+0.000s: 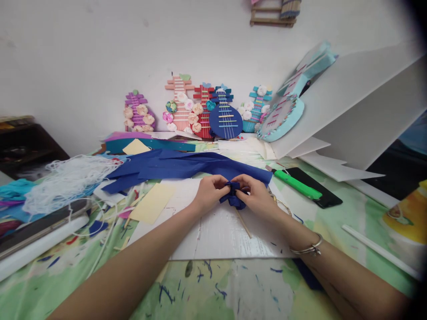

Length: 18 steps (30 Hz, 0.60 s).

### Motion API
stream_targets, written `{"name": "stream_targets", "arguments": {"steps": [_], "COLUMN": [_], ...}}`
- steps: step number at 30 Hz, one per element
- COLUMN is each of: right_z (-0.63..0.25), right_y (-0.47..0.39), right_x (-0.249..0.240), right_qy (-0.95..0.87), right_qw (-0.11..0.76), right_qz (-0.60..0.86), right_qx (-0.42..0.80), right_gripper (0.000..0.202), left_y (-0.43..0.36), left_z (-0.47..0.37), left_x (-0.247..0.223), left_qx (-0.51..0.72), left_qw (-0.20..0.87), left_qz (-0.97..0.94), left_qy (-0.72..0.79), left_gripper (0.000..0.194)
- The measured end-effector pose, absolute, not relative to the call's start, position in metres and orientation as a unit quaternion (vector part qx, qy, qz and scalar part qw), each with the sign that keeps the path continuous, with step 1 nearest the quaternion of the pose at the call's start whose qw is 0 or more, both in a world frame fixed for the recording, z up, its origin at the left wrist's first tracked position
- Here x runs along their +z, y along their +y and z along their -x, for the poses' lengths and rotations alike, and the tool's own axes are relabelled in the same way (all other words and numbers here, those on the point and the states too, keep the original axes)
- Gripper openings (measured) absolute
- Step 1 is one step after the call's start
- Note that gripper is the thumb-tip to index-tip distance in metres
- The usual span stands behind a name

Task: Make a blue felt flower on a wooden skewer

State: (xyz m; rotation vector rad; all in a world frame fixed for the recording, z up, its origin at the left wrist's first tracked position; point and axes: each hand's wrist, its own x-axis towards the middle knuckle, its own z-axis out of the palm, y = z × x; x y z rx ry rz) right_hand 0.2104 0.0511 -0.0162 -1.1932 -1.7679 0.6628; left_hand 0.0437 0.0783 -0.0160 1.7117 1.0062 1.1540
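A small gathered dark blue paper flower (236, 201) is held between both hands above a white board (187, 240). A thin wooden stick (244, 224) points down from it toward the board. My left hand (211, 192) pinches the flower's left side with thumb and index finger. On the right side, my right hand (256, 195) grips the folds, its fingers curled. The fingertips partly cover the blue paper. Just behind the hands lie long dark blue sheets (187, 164).
Green cutter (296, 183) and black tablet-like object (320, 191) lie at right. White string (71, 178) is heaped at left, near a phone (43, 224). Decorated paper instruments (227, 120) lean on the back wall. A yellow cup (408, 213) stands far right.
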Motion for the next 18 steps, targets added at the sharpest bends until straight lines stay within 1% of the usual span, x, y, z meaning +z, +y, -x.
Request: {"name": "stream_targets", "arguments": {"steps": [4,9,13,16,18], "right_z": [-0.2109,-0.2114,-0.2123,-0.2125,-0.2121], "right_y": [0.0503,0.049,0.0479,0.0459,0.0441], "right_x": [-0.0161,-0.015,-0.0134,-0.0129,-0.0133], "right_qy": [-0.731,-0.729,-0.738,-0.747,-0.761], "right_qw": [0.422,0.421,0.407,0.398,0.385], "right_qz": [0.478,0.5,0.514,0.52,0.519], "right_qx": [0.242,0.204,0.16,0.113,0.063], "right_gripper": [0.027,0.025,0.022,0.019,0.015], "left_y": [0.0766,0.0765,0.077,0.0753,0.0736], "left_z": [-0.0441,-0.0438,-0.0442,-0.045,-0.0457], "left_x": [-0.0143,-0.0137,-0.0154,-0.0158,-0.0157], "left_qx": [0.466,0.446,0.454,0.456,0.463], "left_qw": [0.388,0.431,0.432,0.417,0.401], "left_qz": [-0.681,-0.677,-0.674,-0.681,-0.681], "left_qy": [0.41,0.396,0.39,0.392,0.4], "left_gripper": [0.009,0.012,0.012,0.007,0.009]}}
